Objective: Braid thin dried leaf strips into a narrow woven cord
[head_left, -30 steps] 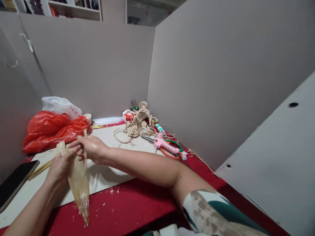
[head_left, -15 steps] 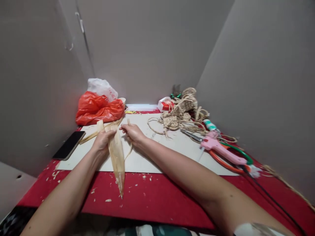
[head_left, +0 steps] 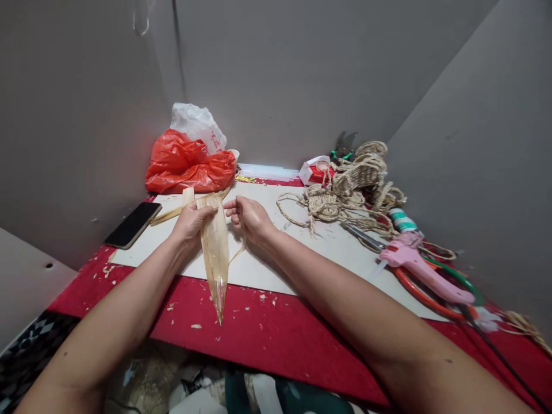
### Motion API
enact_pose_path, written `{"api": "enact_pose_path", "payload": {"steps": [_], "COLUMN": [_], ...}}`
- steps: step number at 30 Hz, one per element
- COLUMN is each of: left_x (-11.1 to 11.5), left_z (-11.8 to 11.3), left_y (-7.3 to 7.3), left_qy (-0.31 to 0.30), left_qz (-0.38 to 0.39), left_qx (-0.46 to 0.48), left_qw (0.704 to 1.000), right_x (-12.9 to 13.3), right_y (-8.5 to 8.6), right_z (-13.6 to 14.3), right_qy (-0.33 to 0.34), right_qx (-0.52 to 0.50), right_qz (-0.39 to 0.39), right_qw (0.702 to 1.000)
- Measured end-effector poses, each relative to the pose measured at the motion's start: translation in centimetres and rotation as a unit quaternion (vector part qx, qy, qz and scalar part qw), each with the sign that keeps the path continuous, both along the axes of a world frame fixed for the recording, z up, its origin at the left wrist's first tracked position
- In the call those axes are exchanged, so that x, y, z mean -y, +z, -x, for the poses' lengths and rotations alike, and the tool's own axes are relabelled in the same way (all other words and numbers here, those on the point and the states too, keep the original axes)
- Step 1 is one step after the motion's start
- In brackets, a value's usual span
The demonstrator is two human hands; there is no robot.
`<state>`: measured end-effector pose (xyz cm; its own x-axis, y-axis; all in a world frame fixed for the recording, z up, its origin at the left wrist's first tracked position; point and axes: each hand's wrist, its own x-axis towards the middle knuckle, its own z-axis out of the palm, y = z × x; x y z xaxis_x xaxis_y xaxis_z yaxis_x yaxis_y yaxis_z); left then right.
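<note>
Remotely, I see the left hand (head_left: pixel 190 223) pinching 1 pale husk (head_left: pixel 215 244); the right hand (head_left: pixel 250 219), mostly curled, holds a thin strip (head_left: pixel 238 252) (a phone (head_left: pixel 134 224) lies leftward).

Dim light spread over grey walls (head_left: pixel 280 69), soft shadows cast on the white board (head_left: pixel 269 273), glare caught by the husk (head_left: pixel 214 247) tip, forearms (head_left: pixel 336 293) stretched by lens distortion

Clothing (head_left: pixel 297 395) — dark green, white
</note>
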<state>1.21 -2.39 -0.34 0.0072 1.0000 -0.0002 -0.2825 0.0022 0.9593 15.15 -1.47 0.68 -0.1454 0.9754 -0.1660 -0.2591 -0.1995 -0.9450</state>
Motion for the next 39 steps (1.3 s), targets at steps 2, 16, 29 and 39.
{"api": "enact_pose_path", "payload": {"steps": [2,16,29,39], "left_x": [0.0,0.2,0.2,0.2], "left_z": [0.0,-0.2,0.2,0.3], "left_y": [0.0,-0.1,-0.3,-0.2], "left_qy": [0.004,-0.022,-0.051,-0.057], "left_qz": [-0.004,-0.025,-0.046,-0.108], "left_qx": [0.007,-0.008,-0.061,-0.079], "left_qw": [1.0,0.999,0.996,0.989], "right_x": [0.2,0.3,0.0,0.1], "right_y": [0.0,-1.3,-1.3,-1.1], "right_z": [0.1,0.2,-0.2,0.2], "right_qy": [-0.018,-0.022,-0.016,-0.041], "right_qx": [0.016,0.089,0.202,0.29], "right_qz": [-0.009,-0.143,-0.262,-0.33], "right_qw": [1.0,0.986,0.944,0.897]}}
